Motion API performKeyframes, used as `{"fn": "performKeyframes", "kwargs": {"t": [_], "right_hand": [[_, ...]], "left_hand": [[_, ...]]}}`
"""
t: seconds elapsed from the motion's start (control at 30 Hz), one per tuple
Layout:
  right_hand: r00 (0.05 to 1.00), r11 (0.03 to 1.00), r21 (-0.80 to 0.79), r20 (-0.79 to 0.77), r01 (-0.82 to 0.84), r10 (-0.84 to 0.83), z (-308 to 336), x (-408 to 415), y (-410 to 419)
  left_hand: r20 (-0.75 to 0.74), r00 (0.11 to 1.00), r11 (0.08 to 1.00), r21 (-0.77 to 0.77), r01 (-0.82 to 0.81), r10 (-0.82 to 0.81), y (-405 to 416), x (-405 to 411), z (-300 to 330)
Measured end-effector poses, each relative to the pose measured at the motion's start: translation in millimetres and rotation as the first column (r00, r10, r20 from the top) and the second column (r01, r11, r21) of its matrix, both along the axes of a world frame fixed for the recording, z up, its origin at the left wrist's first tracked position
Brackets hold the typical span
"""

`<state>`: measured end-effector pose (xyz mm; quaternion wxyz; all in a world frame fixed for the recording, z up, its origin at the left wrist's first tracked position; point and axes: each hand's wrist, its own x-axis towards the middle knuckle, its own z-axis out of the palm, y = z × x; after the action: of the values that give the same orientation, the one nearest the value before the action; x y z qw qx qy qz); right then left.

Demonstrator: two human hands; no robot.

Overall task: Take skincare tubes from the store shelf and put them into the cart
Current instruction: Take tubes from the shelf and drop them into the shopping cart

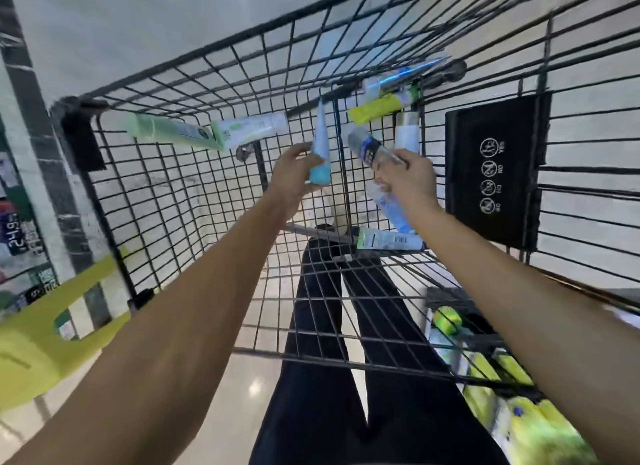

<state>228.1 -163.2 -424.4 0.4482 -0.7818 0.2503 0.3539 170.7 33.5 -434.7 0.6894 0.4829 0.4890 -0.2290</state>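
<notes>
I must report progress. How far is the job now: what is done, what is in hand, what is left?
Done: several tubes already lie in the cart, among them a green tube, a white tube and a yellow tube. In hand: the left hand holds a blue tube and the right hand grips a clear tube, both over the cart. Left: releasing these two; the shelf stock is too blurred to judge.

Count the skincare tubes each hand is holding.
2 tubes. The left hand grips a light blue tube with a blue cap; the right hand grips a clear tube with a dark label.
</notes>
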Motion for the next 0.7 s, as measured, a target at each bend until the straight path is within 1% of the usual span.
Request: {"fn": "performKeyframes", "kwargs": {"t": [0.03,0.07,0.13,0.17,0.23,0.3,0.37,0.47,0.53,0.6,0.63,0.7], "right_hand": [[0.998,0.997,0.055,-0.007,0.062,-0.062,15.8,-3.1,-5.6],[0.996,0.992,0.085,0.004,0.089,-0.089,32.1,-6.1,-11.7],[0.994,0.992,0.083,0.04,0.096,-0.1,65.6,-11.6,-24.9],[0.992,0.989,0.093,0.052,0.113,-0.118,81.9,-13.1,-31.2],[0.977,0.966,0.157,0.032,0.204,-0.211,115.4,-16.5,-42.6],[0.948,0.91,0.276,-0.021,0.31,-0.317,150.1,-20.7,-49.6],[0.915,0.826,0.405,-0.079,0.392,-0.395,183.3,-25.9,-54.3],[0.861,0.646,0.598,-0.164,0.475,-0.482,237.9,-33.8,-59.8],[0.84,0.542,0.687,-0.189,0.484,-0.509,274.8,-40.7,-61.0],[0.816,0.494,0.718,-0.178,0.49,-0.55,309.2,-49.8,-59.9],[0.806,0.487,0.724,-0.159,0.488,-0.57,323.9,-54.3,-59.6],[0.811,0.513,0.722,-0.115,0.465,-0.574,347.7,-65.4,-60.1]], "left_hand": [[0.034,0.999,0.997,-0.075,-0.018,0.02,4.3,-5.3,16.2],[0.059,0.998,0.99,-0.138,-0.026,0.034,8.2,-10.9,30.9],[0.089,0.994,0.97,-0.239,-0.037,0.059,12.8,-20.5,62.2],[0.088,0.993,0.963,-0.265,-0.048,0.074,14.5,-24.2,77.6],[0.124,0.989,0.952,-0.302,-0.039,0.08,14.9,-28.8,113.0],[0.178,0.983,0.956,-0.293,0.019,0.035,11.6,-32.5,150.8],[0.223,0.975,0.96,-0.278,0.044,0.02,6.9,-39.1,187.5],[0.268,0.961,0.955,-0.297,0.015,0.069,-1.4,-52.5,240.1],[0.31,0.948,0.956,-0.293,0.021,0.074,-11.8,-59.1,275.8],[0.363,0.93,0.962,-0.269,0.042,0.061,-21.8,-64.9,310.6],[0.386,0.922,0.968,-0.244,0.064,0.036,-26.2,-66.1,325.6],[0.432,0.901,0.968,-0.209,0.14,-0.037,-35.6,-70.4,353.3]]}}
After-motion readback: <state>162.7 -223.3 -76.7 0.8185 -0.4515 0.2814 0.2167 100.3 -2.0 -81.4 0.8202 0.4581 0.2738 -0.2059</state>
